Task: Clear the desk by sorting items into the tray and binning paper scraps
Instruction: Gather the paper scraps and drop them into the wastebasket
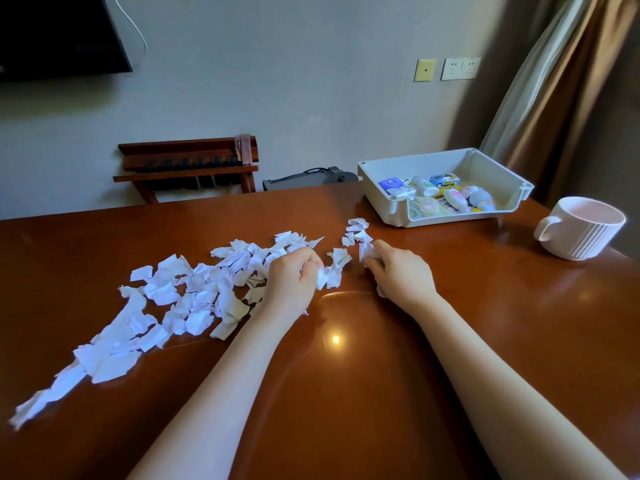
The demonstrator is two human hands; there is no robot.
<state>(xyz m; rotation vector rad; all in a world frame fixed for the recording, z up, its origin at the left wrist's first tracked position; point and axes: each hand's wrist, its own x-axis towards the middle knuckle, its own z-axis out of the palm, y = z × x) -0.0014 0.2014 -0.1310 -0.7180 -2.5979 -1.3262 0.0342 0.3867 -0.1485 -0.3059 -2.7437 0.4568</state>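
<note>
A long spread of torn white paper scraps (180, 299) runs across the brown desk (381, 393) from the near left to the middle. My left hand (291, 282) lies on the right end of the spread, its fingers curled round several scraps. My right hand (398, 271) sits just to the right and grips a few scraps, some of which poke out at its fingertips and under the palm. A small cluster of scraps (356, 230) lies just beyond it. The white plastic tray (377, 168) at the back right holds several small items, among them a toy car (445, 180).
A white ribbed mug (581, 230) stands at the right edge of the desk, beside the tray. Behind the desk are a wooden rack (187, 164) and a dark device on the floor (308, 178). A curtain (554, 81) hangs at the right. No bin is in view.
</note>
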